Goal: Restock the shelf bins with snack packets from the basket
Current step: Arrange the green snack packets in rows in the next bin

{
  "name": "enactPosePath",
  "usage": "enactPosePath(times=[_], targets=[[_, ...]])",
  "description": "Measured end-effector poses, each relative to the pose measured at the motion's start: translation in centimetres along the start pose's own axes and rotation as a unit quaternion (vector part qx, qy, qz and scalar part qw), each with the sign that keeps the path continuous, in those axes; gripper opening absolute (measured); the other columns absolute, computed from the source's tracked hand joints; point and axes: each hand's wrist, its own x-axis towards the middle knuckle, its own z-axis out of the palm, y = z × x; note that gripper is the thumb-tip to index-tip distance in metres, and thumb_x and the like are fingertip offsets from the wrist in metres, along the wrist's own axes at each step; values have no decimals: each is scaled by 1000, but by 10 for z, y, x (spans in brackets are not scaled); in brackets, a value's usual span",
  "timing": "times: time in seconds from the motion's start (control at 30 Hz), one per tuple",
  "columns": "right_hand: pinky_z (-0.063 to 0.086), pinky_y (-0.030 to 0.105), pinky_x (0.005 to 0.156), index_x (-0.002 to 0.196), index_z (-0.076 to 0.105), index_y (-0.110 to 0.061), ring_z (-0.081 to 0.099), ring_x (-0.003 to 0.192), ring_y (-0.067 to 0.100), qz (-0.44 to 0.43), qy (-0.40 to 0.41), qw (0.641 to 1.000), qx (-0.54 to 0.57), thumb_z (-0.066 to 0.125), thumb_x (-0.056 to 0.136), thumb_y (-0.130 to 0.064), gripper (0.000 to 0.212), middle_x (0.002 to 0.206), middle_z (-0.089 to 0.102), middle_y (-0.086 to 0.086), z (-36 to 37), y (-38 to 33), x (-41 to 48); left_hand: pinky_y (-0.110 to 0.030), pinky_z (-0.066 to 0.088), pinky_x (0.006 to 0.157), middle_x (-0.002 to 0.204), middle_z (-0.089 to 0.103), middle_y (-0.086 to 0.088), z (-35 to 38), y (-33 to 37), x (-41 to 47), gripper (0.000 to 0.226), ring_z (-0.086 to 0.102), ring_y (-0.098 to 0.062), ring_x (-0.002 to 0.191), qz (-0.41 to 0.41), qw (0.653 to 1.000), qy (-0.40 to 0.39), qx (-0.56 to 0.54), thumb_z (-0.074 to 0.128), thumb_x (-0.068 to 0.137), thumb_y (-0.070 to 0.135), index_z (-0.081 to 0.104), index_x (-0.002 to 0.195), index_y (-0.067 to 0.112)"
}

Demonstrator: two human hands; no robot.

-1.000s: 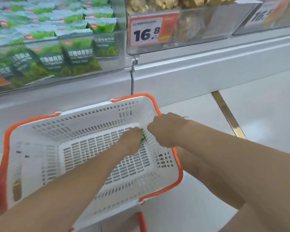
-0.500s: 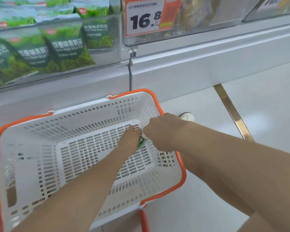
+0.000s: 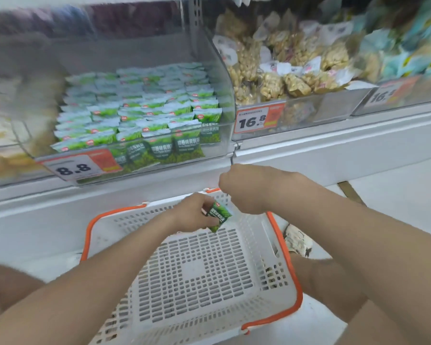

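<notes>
**Green packet up off the basket floor, shelf bin next**

The fingers of my left hand are clamped on one small green packet, held just above the far wall of the basket. My right hand hangs just beside it and higher. Its fingers are curled in with the back toward me, so I cannot tell whether they hold anything. A second ago both hands were down in the far corner on the basket floor; now the packet is lifted clear and my view has swung up to the shelf. The pick looks done, and I see no other packet in the basket, so this may be the last one. The green-packet bin above the 8.8 price tag is already packed in rows. Its clear front wall must be cleared from above, and the nut bin sits just to its right.
</notes>
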Motion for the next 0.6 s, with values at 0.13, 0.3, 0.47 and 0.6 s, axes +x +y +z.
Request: enactPosePath(times=[0.13, 0.3, 0.47, 0.6], targets=[[52, 42, 91, 125, 57, -10, 55, 113, 31, 10, 55, 998, 38, 60, 100, -26, 30, 119, 58, 10, -33, -3, -12, -36, 48, 67, 81, 61, 1, -53, 57, -44, 33, 59, -14, 66, 44, 999, 16, 4, 86, 84, 34, 65, 94, 11], [38, 36, 56, 75, 60, 0, 42, 59, 22, 13, 165, 979, 123, 72, 85, -30, 34, 65, 50, 17, -73, -6, -24, -28, 27, 59, 56, 39, 6, -106, 121, -95, 46, 37, -11, 53, 78, 993, 66, -56, 93, 77, 16, 49, 74, 6], [45, 36, 59, 78, 65, -9, 54, 59, 18, -4, 218, 948, 231, 77, 87, -33, 29, 64, 63, 8, -111, 4, -31, -35, 41, 66, 66, 63, -5, -138, 141, -118, 51, 57, -16, 59, 94, 975, 170, -104, 100, 63, 16, 61, 89, -2], [49, 44, 63, 83, 68, -6, 54, 66, 35, -24, 235, 934, 269, 75, 90, -33, 29, 71, 64, 17, -126, 8, -19, -30, 51, 64, 75, 73, -2, -150, 147, -123, 53, 72, -17, 63, 110, 951, 262, -123, 103, 57, 17, 67, 96, 16]])
